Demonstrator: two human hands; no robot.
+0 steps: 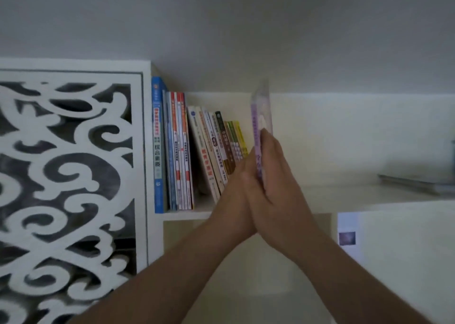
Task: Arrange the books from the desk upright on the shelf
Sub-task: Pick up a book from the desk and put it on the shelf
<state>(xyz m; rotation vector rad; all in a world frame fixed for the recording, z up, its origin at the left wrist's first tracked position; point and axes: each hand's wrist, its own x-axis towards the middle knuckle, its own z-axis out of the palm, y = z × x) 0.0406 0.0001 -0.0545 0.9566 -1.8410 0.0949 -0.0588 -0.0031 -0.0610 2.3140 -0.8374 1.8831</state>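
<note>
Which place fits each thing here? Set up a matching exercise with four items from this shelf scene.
Things:
1. tall blue book
2. purple book
3. carved white panel
4. yellow book

Places:
A. pressed between both hands
B. far left of the row
C. left of the shelf
D. right end of the leaning row

Pairs: 1-B, 2-A, 3-C, 4-D

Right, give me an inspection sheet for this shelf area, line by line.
Surface: white shelf board, partly filled.
Job's things: row of books standing at left, the shorter ones leaning; purple book held upright to their right.
Clutter: flat grey item far right, blurred.
Hands: left hand and right hand press the purple book between straight fingers.
Cables: nothing seen.
Surroundings: carved white panel at left, pale wall above.
</note>
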